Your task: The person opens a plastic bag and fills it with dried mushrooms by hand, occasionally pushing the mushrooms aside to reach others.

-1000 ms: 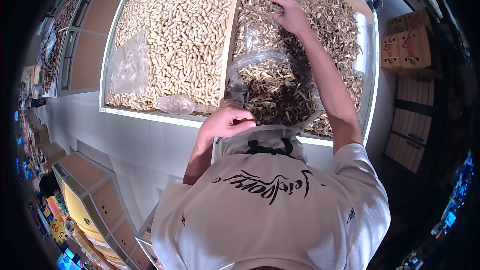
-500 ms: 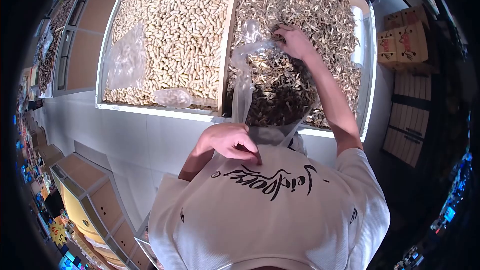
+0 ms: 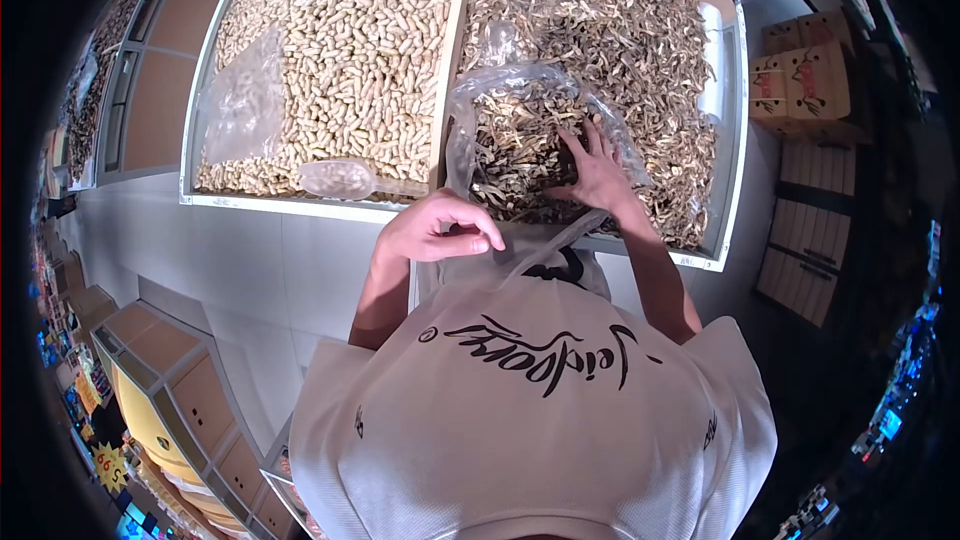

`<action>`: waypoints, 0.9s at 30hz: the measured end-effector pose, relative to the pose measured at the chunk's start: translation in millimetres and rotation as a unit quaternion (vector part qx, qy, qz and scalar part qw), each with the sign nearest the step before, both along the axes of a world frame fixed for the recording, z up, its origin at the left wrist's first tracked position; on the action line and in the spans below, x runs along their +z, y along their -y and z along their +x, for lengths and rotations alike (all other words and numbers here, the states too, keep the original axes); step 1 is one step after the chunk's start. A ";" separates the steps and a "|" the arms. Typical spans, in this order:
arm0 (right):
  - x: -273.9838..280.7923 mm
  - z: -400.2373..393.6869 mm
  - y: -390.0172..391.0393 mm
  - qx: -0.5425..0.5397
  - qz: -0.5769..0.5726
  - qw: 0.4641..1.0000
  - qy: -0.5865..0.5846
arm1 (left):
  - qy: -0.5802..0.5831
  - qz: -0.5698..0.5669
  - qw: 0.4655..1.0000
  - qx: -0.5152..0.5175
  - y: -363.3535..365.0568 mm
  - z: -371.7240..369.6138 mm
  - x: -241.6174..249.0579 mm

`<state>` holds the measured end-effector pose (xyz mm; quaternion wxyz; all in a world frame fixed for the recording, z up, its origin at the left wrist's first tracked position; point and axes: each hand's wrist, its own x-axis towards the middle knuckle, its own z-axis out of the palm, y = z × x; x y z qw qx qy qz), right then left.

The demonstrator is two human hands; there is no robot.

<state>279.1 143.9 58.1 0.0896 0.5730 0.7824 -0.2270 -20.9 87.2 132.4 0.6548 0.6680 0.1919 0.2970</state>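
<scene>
A clear plastic bag [image 3: 462,145] full of dried brown, pale-edged strips [image 3: 525,135] rests at the near edge of the right-hand bin section, its rim spread wide. My right hand [image 3: 598,172] lies over the bag's right side with fingers spread, touching the strips inside. My left hand [image 3: 438,228] is at the bag's near left side, fingers curled where the bag's left edge runs down to it. The exact grip there is partly hidden. More loose dried strips [image 3: 600,20] surround the bag.
Peanuts in shells [image 3: 340,50] fill the left section, past a wooden divider [image 3: 447,70]. On them lie a clear scoop [image 3: 338,179] and a plastic bag sheet [image 3: 245,100]. Cardboard boxes [image 3: 815,85] are stacked at the right. A wooden-panelled cabinet [image 3: 190,385] stands lower left.
My right hand has come from the bag's far rim back toward me, its fingers now spread on the strips. The bag's mouth has opened wider. My left hand has shifted slightly left and forward.
</scene>
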 end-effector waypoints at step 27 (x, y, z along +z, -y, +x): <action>6.7 -4.1 38.0 -0.032 -0.108 0.993 0.026 | -0.039 -0.015 0.999 -0.021 -4.7 13.8 -16.1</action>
